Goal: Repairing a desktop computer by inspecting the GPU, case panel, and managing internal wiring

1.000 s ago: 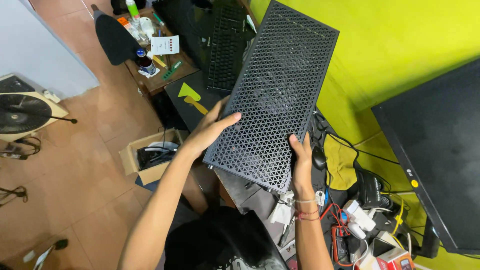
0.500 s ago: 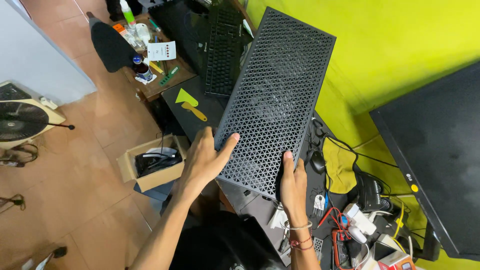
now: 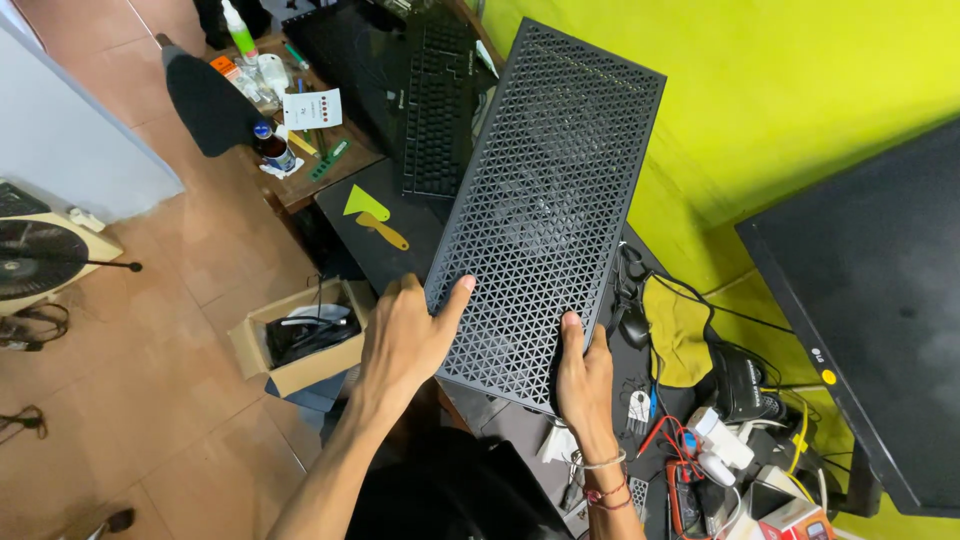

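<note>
Above the desk's near edge, both hands are gripping a black perforated panel (image 3: 545,215): left hand (image 3: 405,340) splayed against its lower left edge, right hand (image 3: 583,375) clamping its bottom corner. Risk: loose hold is letting it tip onto the keyboard (image 3: 435,110) or snag cables (image 3: 700,470).

The mesh panel (image 3: 545,215) looks like matt black perforated metal. The box (image 3: 300,335) at lower left is plain brown cardboard on smooth, faintly glossy floor tiles (image 3: 150,400). The yellow cloth (image 3: 678,325) looks soft and creased.
</note>
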